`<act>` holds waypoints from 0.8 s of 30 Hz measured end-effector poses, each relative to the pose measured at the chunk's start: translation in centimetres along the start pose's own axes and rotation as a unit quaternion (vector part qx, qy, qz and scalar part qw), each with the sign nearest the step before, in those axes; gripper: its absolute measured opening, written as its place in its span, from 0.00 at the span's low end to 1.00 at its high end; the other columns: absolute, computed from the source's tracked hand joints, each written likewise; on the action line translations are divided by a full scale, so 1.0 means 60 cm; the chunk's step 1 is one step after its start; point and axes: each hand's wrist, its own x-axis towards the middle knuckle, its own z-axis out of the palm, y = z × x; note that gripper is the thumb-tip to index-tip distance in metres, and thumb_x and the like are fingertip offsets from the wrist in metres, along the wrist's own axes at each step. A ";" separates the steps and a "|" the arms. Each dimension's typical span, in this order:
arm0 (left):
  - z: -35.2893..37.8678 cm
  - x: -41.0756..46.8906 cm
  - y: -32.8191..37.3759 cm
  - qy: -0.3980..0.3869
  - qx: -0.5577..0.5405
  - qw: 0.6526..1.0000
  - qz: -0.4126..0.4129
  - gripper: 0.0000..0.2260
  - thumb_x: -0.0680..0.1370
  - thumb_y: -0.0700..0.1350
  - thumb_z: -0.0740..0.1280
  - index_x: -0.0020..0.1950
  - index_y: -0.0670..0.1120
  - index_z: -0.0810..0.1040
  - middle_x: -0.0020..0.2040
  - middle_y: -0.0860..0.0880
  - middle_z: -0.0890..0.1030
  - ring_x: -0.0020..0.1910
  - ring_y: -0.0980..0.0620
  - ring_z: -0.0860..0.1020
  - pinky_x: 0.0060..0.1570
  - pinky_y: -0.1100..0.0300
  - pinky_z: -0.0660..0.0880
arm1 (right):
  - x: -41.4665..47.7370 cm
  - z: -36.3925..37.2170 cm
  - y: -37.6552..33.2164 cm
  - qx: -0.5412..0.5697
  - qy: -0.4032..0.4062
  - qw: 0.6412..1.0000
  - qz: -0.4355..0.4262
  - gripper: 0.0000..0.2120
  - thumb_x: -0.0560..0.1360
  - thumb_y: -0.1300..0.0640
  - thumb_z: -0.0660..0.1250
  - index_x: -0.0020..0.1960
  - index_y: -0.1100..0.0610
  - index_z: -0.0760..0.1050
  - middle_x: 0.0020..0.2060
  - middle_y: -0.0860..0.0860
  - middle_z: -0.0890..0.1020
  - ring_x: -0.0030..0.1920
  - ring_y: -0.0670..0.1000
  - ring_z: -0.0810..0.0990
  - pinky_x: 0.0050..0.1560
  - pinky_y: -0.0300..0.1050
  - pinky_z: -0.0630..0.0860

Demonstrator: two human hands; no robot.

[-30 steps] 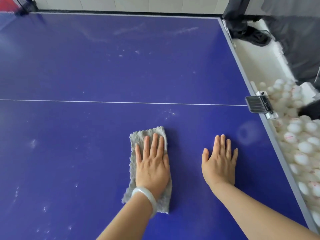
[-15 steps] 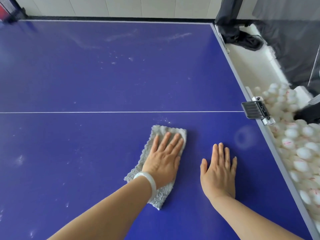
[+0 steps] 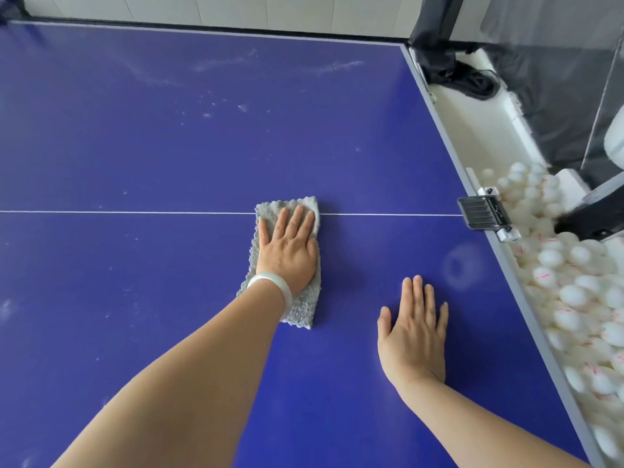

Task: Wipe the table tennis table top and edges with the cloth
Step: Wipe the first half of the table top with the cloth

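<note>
The blue table tennis table (image 3: 152, 146) fills the head view, with a thin white centre line running left to right. A grey textured cloth (image 3: 300, 309) lies flat across that line. My left hand (image 3: 288, 249), with a pale bangle on the wrist, presses down on the cloth with straight fingers. My right hand (image 3: 413, 336) rests flat on the bare table to the right of the cloth, palm down, holding nothing. Whitish dust streaks and specks show on the far half and at the left.
The table's grey right edge (image 3: 472, 170) carries a black net clamp (image 3: 483, 212). Beyond it a white trough (image 3: 472, 126) holds several white balls (image 3: 574, 288) and a dark bundle of cloth (image 3: 469, 81). A wall runs along the far edge.
My left hand has pushed the cloth away from me and to the right, from the near half up onto the centre line. My right hand has stayed flat on the table.
</note>
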 end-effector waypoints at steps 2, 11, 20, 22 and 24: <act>-0.003 -0.008 -0.020 0.011 -0.009 0.998 -0.062 0.25 0.83 0.54 0.44 0.81 0.55 0.48 0.81 0.56 0.46 0.80 0.51 0.43 0.75 0.40 0.37 | -0.001 -0.001 0.000 0.003 0.003 1.000 -0.001 0.33 0.81 0.43 0.43 0.81 0.56 0.44 0.81 0.52 0.47 0.80 0.53 0.45 0.79 0.57 0.44; 0.016 -0.162 0.061 0.018 -0.012 0.999 -0.044 0.27 0.83 0.53 0.46 0.81 0.49 0.46 0.81 0.51 0.44 0.80 0.45 0.41 0.75 0.40 0.37 | -0.003 -0.008 -0.004 0.014 -0.003 1.000 0.001 0.32 0.81 0.45 0.50 0.81 0.59 0.49 0.80 0.54 0.52 0.80 0.55 0.50 0.78 0.60 0.47; -0.017 -0.249 -0.071 0.019 0.031 0.999 0.000 0.25 0.84 0.55 0.45 0.81 0.55 0.44 0.80 0.57 0.42 0.79 0.53 0.38 0.76 0.48 0.37 | -0.007 -0.008 -0.004 0.027 0.008 1.000 -0.006 0.31 0.81 0.46 0.50 0.80 0.60 0.53 0.80 0.56 0.54 0.80 0.56 0.52 0.78 0.61 0.47; -0.020 -0.235 -0.086 0.018 0.012 0.996 -0.085 0.26 0.84 0.54 0.45 0.81 0.55 0.43 0.80 0.56 0.41 0.79 0.53 0.37 0.76 0.48 0.36 | -0.004 -0.005 -0.005 0.018 0.004 1.000 -0.008 0.32 0.81 0.46 0.49 0.80 0.61 0.51 0.80 0.56 0.53 0.80 0.57 0.51 0.78 0.61 0.47; -0.015 -0.234 -0.078 0.013 0.001 0.996 -0.092 0.26 0.83 0.54 0.45 0.81 0.55 0.43 0.80 0.56 0.42 0.79 0.52 0.38 0.77 0.47 0.37 | -0.003 -0.009 -0.006 0.005 -0.007 1.000 -0.015 0.32 0.81 0.46 0.48 0.80 0.61 0.49 0.80 0.56 0.52 0.80 0.57 0.49 0.78 0.60 0.45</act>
